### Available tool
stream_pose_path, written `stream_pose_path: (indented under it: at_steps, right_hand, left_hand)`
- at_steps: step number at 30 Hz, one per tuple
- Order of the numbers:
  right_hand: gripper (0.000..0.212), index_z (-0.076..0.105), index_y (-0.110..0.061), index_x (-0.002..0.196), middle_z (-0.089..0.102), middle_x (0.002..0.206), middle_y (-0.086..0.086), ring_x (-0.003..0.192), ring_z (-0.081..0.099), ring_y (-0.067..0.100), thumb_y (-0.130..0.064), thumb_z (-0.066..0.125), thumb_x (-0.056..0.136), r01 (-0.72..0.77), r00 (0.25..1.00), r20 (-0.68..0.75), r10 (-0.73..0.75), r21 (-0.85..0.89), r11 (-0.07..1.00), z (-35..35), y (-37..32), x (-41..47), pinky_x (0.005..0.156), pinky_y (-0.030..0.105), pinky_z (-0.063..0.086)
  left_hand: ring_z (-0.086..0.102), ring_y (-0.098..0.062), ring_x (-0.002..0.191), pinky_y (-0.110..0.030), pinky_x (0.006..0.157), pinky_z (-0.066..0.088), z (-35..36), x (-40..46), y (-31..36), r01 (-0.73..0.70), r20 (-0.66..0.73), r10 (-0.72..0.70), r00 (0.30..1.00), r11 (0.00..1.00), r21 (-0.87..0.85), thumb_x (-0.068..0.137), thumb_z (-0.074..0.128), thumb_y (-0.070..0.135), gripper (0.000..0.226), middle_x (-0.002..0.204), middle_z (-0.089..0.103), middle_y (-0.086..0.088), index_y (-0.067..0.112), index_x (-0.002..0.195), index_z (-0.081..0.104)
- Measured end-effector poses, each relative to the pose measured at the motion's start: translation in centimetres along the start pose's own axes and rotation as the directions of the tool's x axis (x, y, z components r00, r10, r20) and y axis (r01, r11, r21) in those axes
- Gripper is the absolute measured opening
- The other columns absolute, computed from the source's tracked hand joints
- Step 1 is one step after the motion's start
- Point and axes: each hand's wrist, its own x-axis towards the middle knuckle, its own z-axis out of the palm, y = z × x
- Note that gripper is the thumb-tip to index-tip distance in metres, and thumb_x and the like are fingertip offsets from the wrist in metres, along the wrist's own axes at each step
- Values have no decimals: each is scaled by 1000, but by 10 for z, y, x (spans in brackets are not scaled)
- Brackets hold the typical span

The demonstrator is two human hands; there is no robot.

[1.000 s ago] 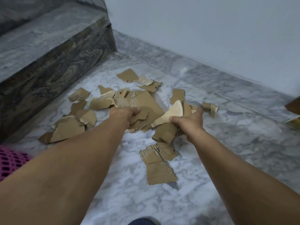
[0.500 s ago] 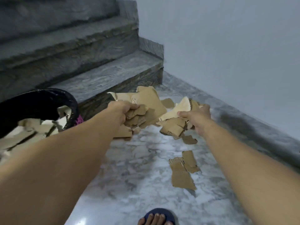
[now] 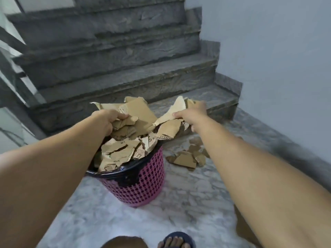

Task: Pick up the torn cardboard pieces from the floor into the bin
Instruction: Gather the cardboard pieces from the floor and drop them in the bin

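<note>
A pink mesh bin (image 3: 143, 183) with a black liner stands on the marble floor, heaped with torn cardboard (image 3: 120, 153). My left hand (image 3: 105, 120) grips a bundle of brown cardboard pieces (image 3: 138, 110) above the bin's far rim. My right hand (image 3: 191, 115) holds more torn pieces (image 3: 170, 129), one pale and pointed, just right of the bin's rim. A few loose pieces (image 3: 186, 158) lie on the floor to the right of the bin.
Grey stone stairs (image 3: 125, 68) rise right behind the bin. A pale wall (image 3: 286, 51) with a marble skirting runs along the right. My foot in a blue sandal (image 3: 177, 240) is at the bottom edge. A metal railing (image 3: 12, 68) is at left.
Both hands lifted cardboard off the floor pile and swung left with it; they now hover over the pink bin, which has come into full view.
</note>
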Motion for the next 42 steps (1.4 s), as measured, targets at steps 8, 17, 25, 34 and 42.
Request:
stream_pose_path:
  at_steps: [8,17,25,34,42]
  right_hand:
    - [115,0,-12,156,36,154,12,139,39,31,-19,84,77,210,965,227,-134,-356,910,106,-6,11,105,37,39]
    - [73,17,-16,156,45,148,15,134,46,34,-25,59,97,333,920,362,-151,-518,788,149,19,36,105,42,39]
    - [6,65,-15,90,71,85,9,73,74,18,-11,68,90,231,961,225,-162,-328,916,90,20,43,64,35,63]
    - [12,67,-7,96,71,85,12,73,70,20,-16,71,89,69,988,156,3,-451,890,-59,51,14,64,35,59]
    - [7,67,-3,90,58,75,18,64,55,26,-5,69,84,-204,971,-6,238,-531,822,-176,149,-14,57,33,42]
  left_hand:
    - [68,-33,80,-47,65,59,-54,49,-44,88,-54,-86,995,996,32,58,89,12,54,95,70,-17,-2,104,65]
    - [56,-27,92,-39,75,49,-42,64,-86,-83,-64,123,990,894,440,72,84,37,52,100,59,-10,3,93,51]
    - [58,-26,112,-31,81,45,-8,49,-62,-310,-44,393,919,784,538,73,83,39,69,123,62,-10,6,128,57]
    - [59,-18,83,-28,70,44,95,-20,-31,-647,251,632,733,534,545,78,78,37,33,93,67,-6,12,97,68]
    - [61,-22,94,-37,81,51,205,-55,-70,-729,646,339,684,343,592,79,78,37,39,101,61,-5,12,104,62]
